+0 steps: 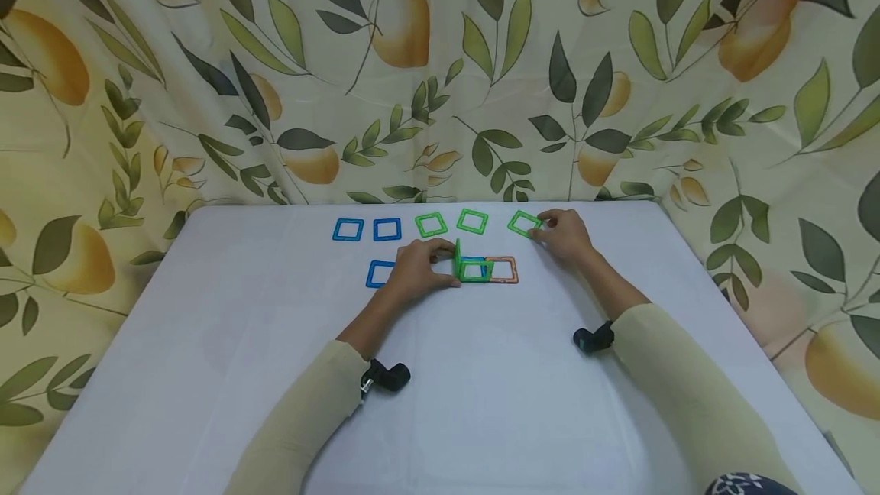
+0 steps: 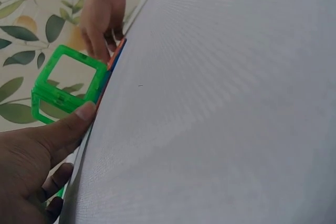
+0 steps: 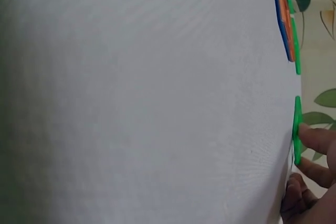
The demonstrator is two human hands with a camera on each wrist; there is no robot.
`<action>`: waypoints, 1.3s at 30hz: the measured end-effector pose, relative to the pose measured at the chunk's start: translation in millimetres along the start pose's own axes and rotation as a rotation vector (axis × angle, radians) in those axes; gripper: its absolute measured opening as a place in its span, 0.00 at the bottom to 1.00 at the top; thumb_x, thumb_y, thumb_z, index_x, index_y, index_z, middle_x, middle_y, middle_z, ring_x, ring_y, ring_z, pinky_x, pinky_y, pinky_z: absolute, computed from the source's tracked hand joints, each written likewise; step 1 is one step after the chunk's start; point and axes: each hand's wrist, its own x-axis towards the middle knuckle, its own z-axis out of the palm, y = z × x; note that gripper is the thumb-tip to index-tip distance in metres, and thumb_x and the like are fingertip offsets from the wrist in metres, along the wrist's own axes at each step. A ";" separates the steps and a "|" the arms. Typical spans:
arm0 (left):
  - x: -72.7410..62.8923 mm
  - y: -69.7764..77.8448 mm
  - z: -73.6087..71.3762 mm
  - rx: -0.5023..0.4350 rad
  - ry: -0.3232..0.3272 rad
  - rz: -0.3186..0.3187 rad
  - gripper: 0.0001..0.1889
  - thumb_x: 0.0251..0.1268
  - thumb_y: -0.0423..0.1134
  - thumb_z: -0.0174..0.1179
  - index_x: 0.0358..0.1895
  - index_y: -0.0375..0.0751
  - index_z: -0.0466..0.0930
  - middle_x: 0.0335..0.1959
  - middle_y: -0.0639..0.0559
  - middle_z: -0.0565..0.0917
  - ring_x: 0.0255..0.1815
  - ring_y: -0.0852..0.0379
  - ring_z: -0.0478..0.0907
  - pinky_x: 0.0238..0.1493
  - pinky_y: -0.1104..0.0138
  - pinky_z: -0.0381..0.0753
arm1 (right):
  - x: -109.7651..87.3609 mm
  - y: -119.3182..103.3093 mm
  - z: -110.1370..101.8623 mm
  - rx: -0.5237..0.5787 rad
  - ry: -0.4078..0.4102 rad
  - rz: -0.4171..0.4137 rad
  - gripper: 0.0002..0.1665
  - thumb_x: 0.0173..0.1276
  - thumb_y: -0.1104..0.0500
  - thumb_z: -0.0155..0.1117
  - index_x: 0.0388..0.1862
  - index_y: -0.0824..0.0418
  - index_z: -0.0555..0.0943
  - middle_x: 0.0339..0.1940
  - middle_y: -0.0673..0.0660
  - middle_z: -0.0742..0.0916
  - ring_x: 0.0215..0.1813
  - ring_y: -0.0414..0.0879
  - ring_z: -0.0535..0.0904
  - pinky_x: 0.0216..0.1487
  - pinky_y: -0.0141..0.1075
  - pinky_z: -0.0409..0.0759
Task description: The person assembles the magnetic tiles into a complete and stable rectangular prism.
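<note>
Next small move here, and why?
Probably bring the far-right green square toward the upright green squares: the right hand pinches that piece, which is apart from them, while the left hand is at the upright ones, seemingly steadying them.

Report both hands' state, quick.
Left hand: closed, holding the upright green frame.
Right hand: closed, pinching the rightmost green frame by its edge.

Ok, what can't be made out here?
Head view: the right end of the front-left blue square, behind the left grip.
Left wrist view: most of a green piece, behind that grip's fingers.
Right wrist view: the rest of the right grip, cut by the right edge.
</note>
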 end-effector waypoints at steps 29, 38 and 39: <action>-1.7 4.5 0.9 0.017 0.012 -0.015 0.34 0.51 0.46 0.84 0.64 0.49 0.84 0.58 0.56 0.87 0.58 0.53 0.79 0.72 0.50 0.61 | -11.9 10.5 -5.8 0.217 0.101 -0.112 0.14 0.73 0.66 0.69 0.53 0.73 0.82 0.43 0.66 0.88 0.39 0.43 0.82 0.35 0.23 0.77; -3.3 5.8 1.0 0.006 0.013 -0.023 0.34 0.51 0.45 0.84 0.64 0.49 0.84 0.58 0.55 0.87 0.60 0.52 0.79 0.72 0.49 0.61 | -18.0 7.0 -4.6 0.219 0.103 -0.080 0.13 0.74 0.65 0.69 0.52 0.72 0.83 0.44 0.65 0.87 0.43 0.50 0.82 0.35 0.25 0.77; -3.5 5.9 1.0 0.005 0.013 -0.024 0.34 0.51 0.45 0.84 0.64 0.49 0.84 0.58 0.55 0.87 0.60 0.52 0.79 0.72 0.49 0.61 | -18.3 6.9 -4.5 0.218 0.103 -0.080 0.12 0.74 0.65 0.69 0.52 0.71 0.83 0.44 0.65 0.87 0.43 0.51 0.82 0.35 0.25 0.76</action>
